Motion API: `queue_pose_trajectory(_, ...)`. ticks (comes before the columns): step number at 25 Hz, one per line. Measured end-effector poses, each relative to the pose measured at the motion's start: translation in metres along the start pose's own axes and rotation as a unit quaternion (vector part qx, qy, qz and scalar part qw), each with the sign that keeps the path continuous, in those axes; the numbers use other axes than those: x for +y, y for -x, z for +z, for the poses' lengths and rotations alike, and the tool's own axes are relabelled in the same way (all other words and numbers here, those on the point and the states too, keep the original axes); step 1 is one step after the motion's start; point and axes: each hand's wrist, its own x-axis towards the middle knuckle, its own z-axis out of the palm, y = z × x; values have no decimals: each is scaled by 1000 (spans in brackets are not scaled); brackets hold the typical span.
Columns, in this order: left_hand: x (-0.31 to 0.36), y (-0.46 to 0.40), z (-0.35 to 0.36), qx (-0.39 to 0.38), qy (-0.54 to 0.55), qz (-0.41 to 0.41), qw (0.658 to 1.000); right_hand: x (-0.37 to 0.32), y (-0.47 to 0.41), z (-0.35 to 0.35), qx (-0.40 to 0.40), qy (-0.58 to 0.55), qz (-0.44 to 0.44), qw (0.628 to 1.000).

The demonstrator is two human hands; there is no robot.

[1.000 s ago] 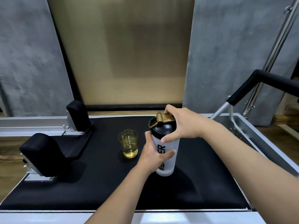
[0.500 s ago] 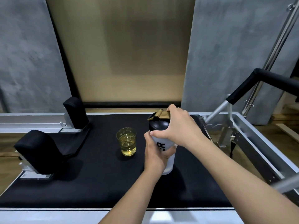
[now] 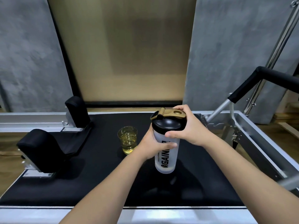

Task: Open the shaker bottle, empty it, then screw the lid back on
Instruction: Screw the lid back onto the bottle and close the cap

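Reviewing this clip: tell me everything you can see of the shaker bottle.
The shaker bottle stands upright on the black mat, right of the glass. Its body looks like frosted translucent plastic with black vertical lettering, partly covered. A black domed lid sits on top, with a gold flip cap and carry loop. The left hand wraps the body; the right hand grips the lid. Contents cannot be made out.

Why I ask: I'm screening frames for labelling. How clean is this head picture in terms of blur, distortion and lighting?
Head view: the shaker bottle, its black lid and both hands, left and right, are sharp enough, and the bottle's lettering is partly readable. The metal bar at lower right is smeared. Wide-angle bending curves the frame rails. Lighting is dim and even, with soft shadows on the black mat.
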Motion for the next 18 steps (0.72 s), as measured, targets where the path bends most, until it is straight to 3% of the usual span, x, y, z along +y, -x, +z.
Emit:
queue_pose_trajectory(12, -9, 2, 25, 68, 84, 14, 994, 6, 12, 29, 104, -75, 6, 992)
queue_pose_trajectory(18, 2, 4, 42, 97, 10, 31, 995, 6, 20, 32, 149, -77, 19, 986)
